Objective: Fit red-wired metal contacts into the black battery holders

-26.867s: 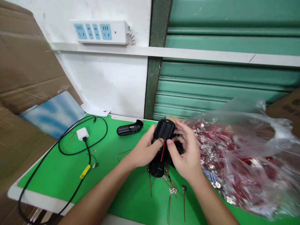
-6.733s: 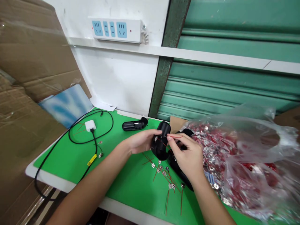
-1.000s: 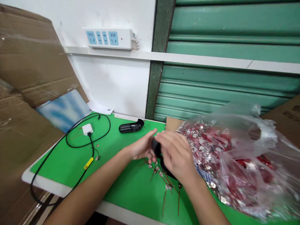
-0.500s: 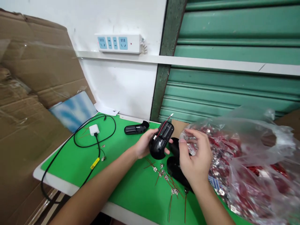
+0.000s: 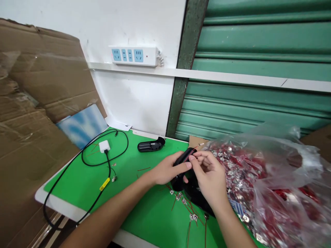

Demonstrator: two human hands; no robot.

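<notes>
My left hand (image 5: 170, 168) is wrapped round a curved, glossy black plastic housing (image 5: 178, 181), which is tilted on its side above the green mat. A thin red wire (image 5: 189, 154) runs along its upper edge. At that edge, the thumb and fingers of my right hand (image 5: 210, 175) are closed in a pinch on the wire; the fingertips partly hide it. Another black housing (image 5: 196, 196) lies beneath my hands. Just below them, several small metal discs with thin reddish-brown leads (image 5: 183, 200) are scattered on the mat.
A similar black housing (image 5: 151, 144) lies at the table's back. On the left are a white adapter (image 5: 104, 146) and a looped black cable (image 5: 82, 155). A clear plastic bag (image 5: 274, 182) of metal and red parts fills the right. Cardboard (image 5: 46, 82) stands at left.
The housing in my left hand has turned onto its side and come lower. My right hand has moved in from the right and closed at its upper edge.
</notes>
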